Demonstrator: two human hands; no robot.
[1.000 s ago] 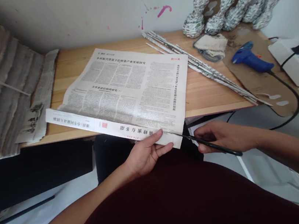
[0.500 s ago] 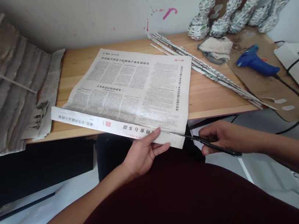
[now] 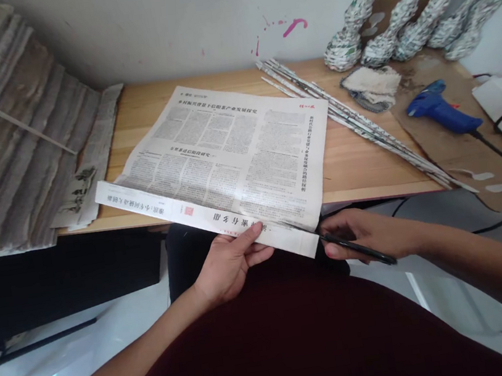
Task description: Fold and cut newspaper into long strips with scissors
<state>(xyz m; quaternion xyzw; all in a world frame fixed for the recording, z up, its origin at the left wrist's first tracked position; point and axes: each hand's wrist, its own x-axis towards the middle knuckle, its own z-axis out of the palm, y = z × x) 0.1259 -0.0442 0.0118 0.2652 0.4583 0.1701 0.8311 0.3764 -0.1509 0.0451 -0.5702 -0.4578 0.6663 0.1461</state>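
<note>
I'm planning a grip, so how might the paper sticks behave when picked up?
The paper sticks are probably light, being thin and apparently made of newsprint. They lie nearly straight, so likely fairly stiff, though their length may let them flex. No tie shows, so they may spread apart.

Blue glue gun (image 3: 444,110) on brown cardboard (image 3: 435,140)
A crumpled cloth (image 3: 374,86) lies near the woven gourd-shaped forms (image 3: 347,49); pink marks (image 3: 295,26) streak the pale wall (image 3: 155,39).

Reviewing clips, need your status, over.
Left hand pinching grey printed newspaper sheet. Right hand gripping black-handled scissors at its edge. Thin rolled-paper sticks by its far corner.
</note>
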